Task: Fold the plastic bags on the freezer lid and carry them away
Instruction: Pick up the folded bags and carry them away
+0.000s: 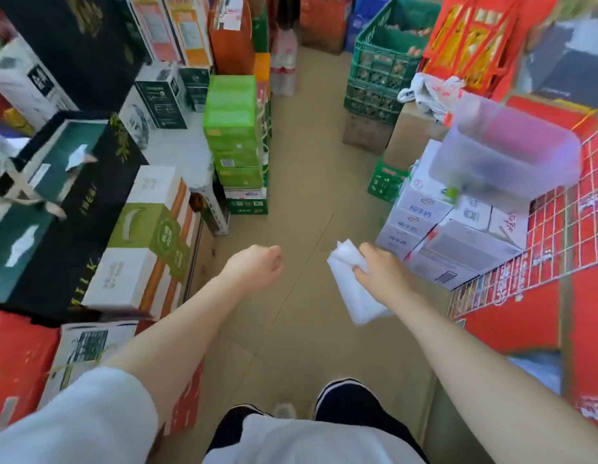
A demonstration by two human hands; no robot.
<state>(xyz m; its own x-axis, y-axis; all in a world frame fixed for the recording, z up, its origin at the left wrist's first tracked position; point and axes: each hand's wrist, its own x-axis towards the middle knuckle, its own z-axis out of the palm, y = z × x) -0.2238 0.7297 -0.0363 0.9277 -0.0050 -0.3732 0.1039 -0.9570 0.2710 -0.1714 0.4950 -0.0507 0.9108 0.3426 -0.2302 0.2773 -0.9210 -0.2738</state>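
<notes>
My right hand point(378, 267) grips a folded white stack of plastic bags point(357, 296), which hangs down from the fingers over the tan floor. My left hand point(257, 266) swings in front of me with its fingers curled and nothing in it. Both arms reach forward over a narrow aisle. The freezer lid is not in view.
Stacked gift boxes and milk cartons point(143, 249) line the left side. On the right stand white cartons point(424, 222), a red wire rack point(532, 249), a clear plastic tub point(505, 152) and green crates point(381, 61). The tan floor point(307, 162) runs ahead between them.
</notes>
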